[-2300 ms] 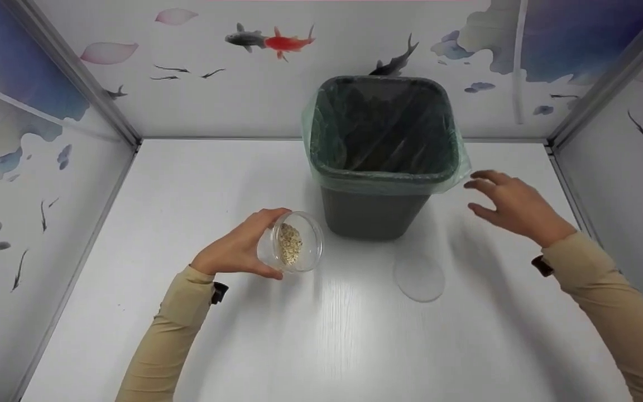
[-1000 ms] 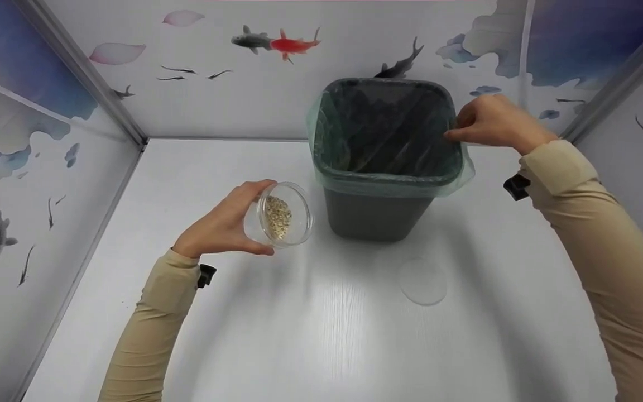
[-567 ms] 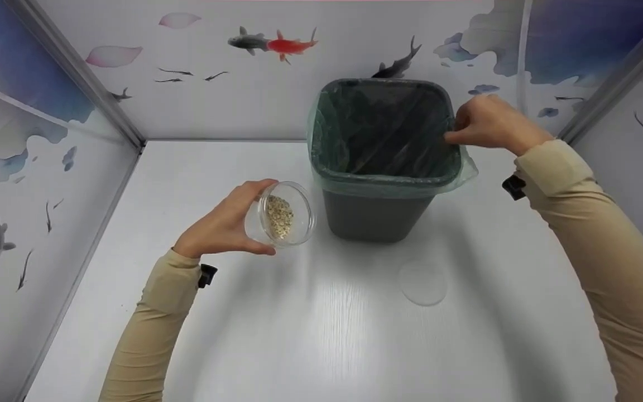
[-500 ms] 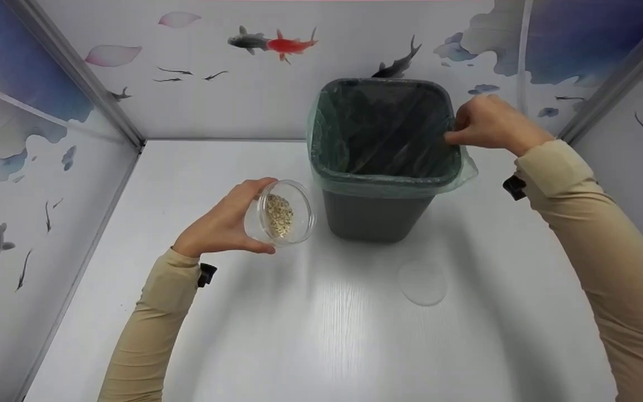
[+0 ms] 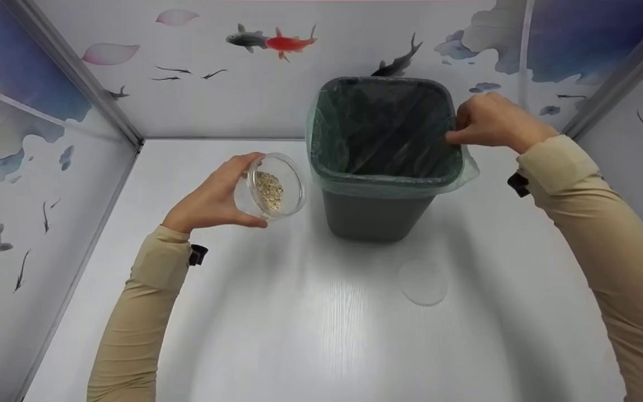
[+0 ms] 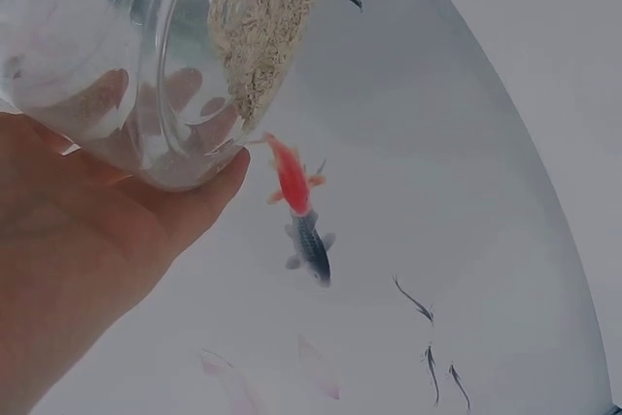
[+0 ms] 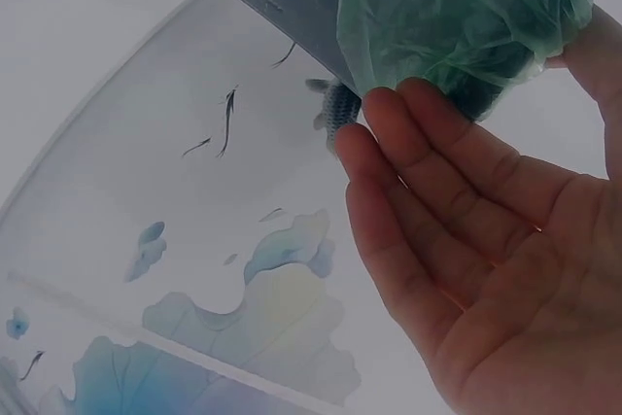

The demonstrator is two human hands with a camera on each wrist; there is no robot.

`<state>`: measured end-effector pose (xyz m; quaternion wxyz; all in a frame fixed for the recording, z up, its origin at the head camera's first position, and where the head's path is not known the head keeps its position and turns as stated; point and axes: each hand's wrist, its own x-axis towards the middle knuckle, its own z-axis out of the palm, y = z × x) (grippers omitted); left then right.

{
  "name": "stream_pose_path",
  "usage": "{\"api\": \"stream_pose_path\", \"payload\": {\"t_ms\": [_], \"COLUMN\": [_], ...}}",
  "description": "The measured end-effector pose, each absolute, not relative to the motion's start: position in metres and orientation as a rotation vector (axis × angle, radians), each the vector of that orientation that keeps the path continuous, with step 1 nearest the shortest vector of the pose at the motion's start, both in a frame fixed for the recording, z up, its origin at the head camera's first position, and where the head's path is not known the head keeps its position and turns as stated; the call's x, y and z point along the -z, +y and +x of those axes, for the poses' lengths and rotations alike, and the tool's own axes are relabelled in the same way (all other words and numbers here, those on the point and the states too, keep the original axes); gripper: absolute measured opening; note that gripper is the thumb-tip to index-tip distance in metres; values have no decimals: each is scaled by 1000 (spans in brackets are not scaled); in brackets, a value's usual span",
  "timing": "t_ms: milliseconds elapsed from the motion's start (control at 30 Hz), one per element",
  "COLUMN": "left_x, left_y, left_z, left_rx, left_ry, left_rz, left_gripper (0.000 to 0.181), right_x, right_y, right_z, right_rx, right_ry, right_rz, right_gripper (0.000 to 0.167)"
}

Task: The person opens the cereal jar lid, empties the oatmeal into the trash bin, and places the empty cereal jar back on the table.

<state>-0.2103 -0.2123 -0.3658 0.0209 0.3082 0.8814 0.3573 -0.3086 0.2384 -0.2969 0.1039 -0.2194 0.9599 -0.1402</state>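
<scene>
My left hand holds a clear jar by its side, tilted with its mouth to the right. Beige flakes lie heaped inside it; in the left wrist view the flakes slope toward the jar's rim. Just right of the jar stands a dark grey trash can, lined with a thin green bag folded over its rim. My right hand grips the can's right rim, thumb on the inner side. In the right wrist view its fingers lie against the bag's outside.
A clear round disc, perhaps the jar's lid, lies on the white table in front of the can. White panels printed with fish and leaves enclose the back and both sides.
My left hand has risen and moved back along the table with the jar, which remains tilted. My right hand came to the can's rim earlier and has since kept still there.
</scene>
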Motion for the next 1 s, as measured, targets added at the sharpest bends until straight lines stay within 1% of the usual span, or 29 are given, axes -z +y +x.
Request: {"api": "stream_pose_path", "payload": {"t_ms": [233,433,600,833,1000], "left_x": [353,347,339,325,319], "left_y": [-211,-206,-202,-199,-194], "left_z": [-230,-244,-251,-258,-259], "left_rx": [-986,-837,-766,-754,-740], "left_ry": [2842,2918,2946,2967,2969], "left_rz": [837,749,725,721,752], "left_gripper": [109,110,109,109,109], "right_x": [297,299,301,301,302], "right_y": [240,241,242,243,245], "right_z": [-307,-309,-310,-312,-310], "right_rx": [392,416,425,418,415], "right_ry": [2847,2843,2845,2794,2806], "right_rz": [-643,-664,-683,-657,-660], "right_gripper": [28,28,28,36,32]}}
